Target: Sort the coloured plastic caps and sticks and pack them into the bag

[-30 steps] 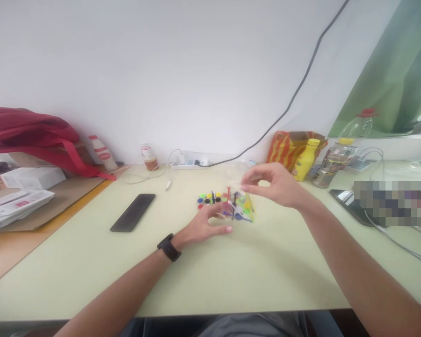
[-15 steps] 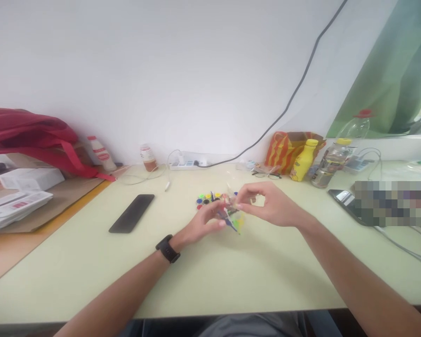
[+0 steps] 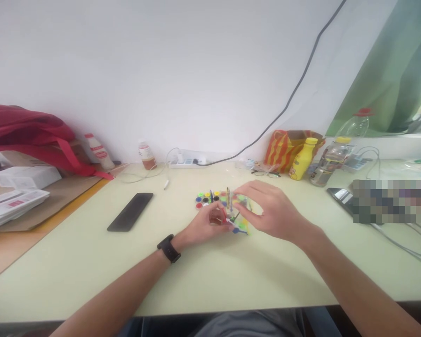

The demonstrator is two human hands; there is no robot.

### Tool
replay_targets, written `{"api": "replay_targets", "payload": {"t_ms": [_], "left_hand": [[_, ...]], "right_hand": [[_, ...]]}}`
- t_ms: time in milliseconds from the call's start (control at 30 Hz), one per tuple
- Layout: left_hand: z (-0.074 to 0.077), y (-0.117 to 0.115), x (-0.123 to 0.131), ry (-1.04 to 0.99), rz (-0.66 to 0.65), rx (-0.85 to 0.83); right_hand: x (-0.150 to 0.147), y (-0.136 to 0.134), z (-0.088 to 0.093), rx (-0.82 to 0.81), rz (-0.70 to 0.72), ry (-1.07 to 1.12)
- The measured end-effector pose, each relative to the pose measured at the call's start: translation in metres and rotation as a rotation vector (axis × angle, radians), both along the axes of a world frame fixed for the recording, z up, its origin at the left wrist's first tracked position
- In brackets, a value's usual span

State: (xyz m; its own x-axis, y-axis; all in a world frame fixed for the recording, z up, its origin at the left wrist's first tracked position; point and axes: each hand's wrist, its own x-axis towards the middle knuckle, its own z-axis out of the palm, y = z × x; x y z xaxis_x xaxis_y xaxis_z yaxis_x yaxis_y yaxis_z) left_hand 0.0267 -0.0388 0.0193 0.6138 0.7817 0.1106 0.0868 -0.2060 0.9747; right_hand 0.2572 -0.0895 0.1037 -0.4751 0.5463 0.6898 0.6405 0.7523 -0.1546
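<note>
Bag [image 3: 244,224], clear plastic, slim coloured sticks [image 3: 239,230] inside; left fingers [image 3: 223,228] pinching side, right fingers [image 3: 250,190] curved, parted.

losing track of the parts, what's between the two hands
In the head view, small coloured pieces, partly blurred, show between the left hand and the right hand.

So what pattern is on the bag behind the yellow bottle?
The bag has orange-red and yellow stripes on its front, seen in the head view.
</note>
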Motion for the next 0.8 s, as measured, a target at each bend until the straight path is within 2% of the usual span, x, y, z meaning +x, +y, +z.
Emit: {"api": "replay_targets", "payload": {"t_ms": [100, 367, 433, 600, 700, 800], "left_hand": [[0.000, -0.001, 0.000, -0.010, -0.054, -0.008], [0.001, -0.002, 0.002, 0.051, -0.061, 0.030], [0.000, -0.001, 0.002, 0.039, -0.062, 0.031], [-0.002, 0.000, 0.000, 0.021, -0.081, 0.024], [0.000, -0.001, 0.000, 0.032, -0.086, 0.036], [0.002, -0.003, 0.001, 0.035, -0.092, 0.039]], "right_hand": [[-0.004, 0.003, 0.004, -0.131, -0.023, -0.119], [-0.008, 0.018, 0.025, -0.576, -0.152, -0.093], [-0.007, 0.021, 0.032, -0.630, -0.099, -0.098], [-0.007, 0.031, 0.044, -0.842, 0.145, -0.098], [-0.008, 0.035, 0.045, -0.902, 0.203, -0.122], [-0.008, 0.035, 0.045, -0.890, 0.219, -0.149]]}}
